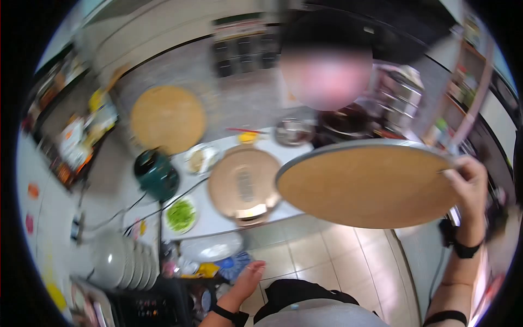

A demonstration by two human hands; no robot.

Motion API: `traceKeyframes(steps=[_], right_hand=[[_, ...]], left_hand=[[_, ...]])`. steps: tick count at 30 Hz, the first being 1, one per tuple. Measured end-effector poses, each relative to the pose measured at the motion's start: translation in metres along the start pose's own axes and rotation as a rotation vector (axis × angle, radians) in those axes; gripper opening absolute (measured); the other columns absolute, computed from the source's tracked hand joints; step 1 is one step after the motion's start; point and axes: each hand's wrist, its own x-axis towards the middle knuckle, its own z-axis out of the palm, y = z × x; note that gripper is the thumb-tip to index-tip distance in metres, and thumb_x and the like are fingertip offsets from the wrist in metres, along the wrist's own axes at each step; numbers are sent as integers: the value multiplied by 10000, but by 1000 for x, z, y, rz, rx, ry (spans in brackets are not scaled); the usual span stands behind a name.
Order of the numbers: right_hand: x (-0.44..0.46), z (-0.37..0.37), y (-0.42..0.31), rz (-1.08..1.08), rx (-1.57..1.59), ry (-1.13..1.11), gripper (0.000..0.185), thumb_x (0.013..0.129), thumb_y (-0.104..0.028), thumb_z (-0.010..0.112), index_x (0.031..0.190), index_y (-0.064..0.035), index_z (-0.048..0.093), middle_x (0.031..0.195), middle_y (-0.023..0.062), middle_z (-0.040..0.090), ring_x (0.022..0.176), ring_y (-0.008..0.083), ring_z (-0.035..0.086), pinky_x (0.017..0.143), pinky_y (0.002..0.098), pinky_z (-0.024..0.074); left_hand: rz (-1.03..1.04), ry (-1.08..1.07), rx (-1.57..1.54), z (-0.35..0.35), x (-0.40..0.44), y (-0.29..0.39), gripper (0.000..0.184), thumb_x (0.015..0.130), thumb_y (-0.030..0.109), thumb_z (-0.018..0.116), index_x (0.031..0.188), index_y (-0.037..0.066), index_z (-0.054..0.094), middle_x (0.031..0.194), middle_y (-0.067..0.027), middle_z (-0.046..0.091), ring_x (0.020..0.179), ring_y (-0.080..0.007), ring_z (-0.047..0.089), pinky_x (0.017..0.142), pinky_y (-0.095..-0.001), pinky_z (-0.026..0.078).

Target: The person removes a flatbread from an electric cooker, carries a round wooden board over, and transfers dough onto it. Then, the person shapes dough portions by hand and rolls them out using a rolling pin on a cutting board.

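Observation:
My right hand grips the edge of a large round board with a tan face and a grey rim, tilted in the air over the counter's right part and the floor. The thumb lies on the tan face. My left hand hangs low in front of my body, fingers loosely apart, nothing in it. Nearest to it are a blue item and a plastic-wrapped bundle. On the counter sits a closed rose-gold electric griddle, left of the held board.
Another round board leans on the wall. Near the griddle are a plate of chopped greens, a white bowl, a dark green appliance and a metal bowl. A dark pan stands behind the held board. Stacked bowls are lower left.

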Motion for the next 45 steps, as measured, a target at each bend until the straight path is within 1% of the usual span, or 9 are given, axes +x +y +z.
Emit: traceKeyframes(steps=[6,10,11,18,21,27,32,38,45], right_hand=[[-128,-55,62,-13,-122,51,117,736,-115,748,791,-27,693,706,103,672,606,188,652,580,289,515],[-215,-90,111,120,-112,159,80,741,-136,738,783,-81,699,704,84,668,596,230,650,540,320,519],[-245,-90,136,43,-92,162,83,745,-137,729,810,-100,694,734,73,671,613,244,647,553,329,518],[-371,-152,202,190,-127,127,166,768,-197,713,888,-90,672,854,56,691,708,223,666,632,315,539],[-380,-243,235,410,-108,611,91,779,-62,715,848,-31,666,723,67,679,656,98,633,590,260,501],[-456,-347,318,856,325,1139,134,861,-111,652,775,-39,578,716,5,615,623,89,558,589,247,467],[-492,-384,397,838,601,1354,99,914,-127,570,859,-53,533,834,39,609,707,118,579,645,258,488],[-521,-377,514,925,912,1319,143,917,-109,537,1049,-54,549,991,53,621,897,170,610,748,346,520],[-505,-420,584,1359,872,1170,354,925,-85,499,1278,-75,508,1107,45,610,956,139,598,824,297,495]], left_hand=[[-659,222,-567,113,52,-26,922,851,763,302,1517,146,141,1551,-117,219,1422,-287,224,1103,-603,103],[-966,286,-662,188,97,-162,999,779,849,217,1512,171,217,1558,-126,227,1428,-344,197,1065,-693,1],[-921,209,-495,241,77,-89,1042,769,863,141,1499,128,247,1538,-143,273,1434,-348,186,1086,-668,27],[65,-856,-305,564,48,136,960,801,789,401,1472,111,291,1467,-158,362,1385,-353,272,1106,-628,108],[-745,-791,-656,612,59,115,951,802,730,516,1446,67,291,1403,-188,399,1341,-330,343,1117,-577,166],[-952,-561,1,672,40,64,952,840,760,398,1483,86,202,1416,-183,396,1296,-323,409,1086,-552,269],[-815,-1097,-711,772,72,76,737,947,630,335,1400,51,372,1342,-134,520,1224,-274,507,1055,-471,363],[-307,-502,-554,891,115,133,448,1029,377,342,1204,8,526,1165,-123,618,1045,-268,611,932,-404,485],[-237,-431,-326,989,161,144,476,1017,419,371,1125,0,569,1083,-117,644,960,-241,625,819,-376,507]])
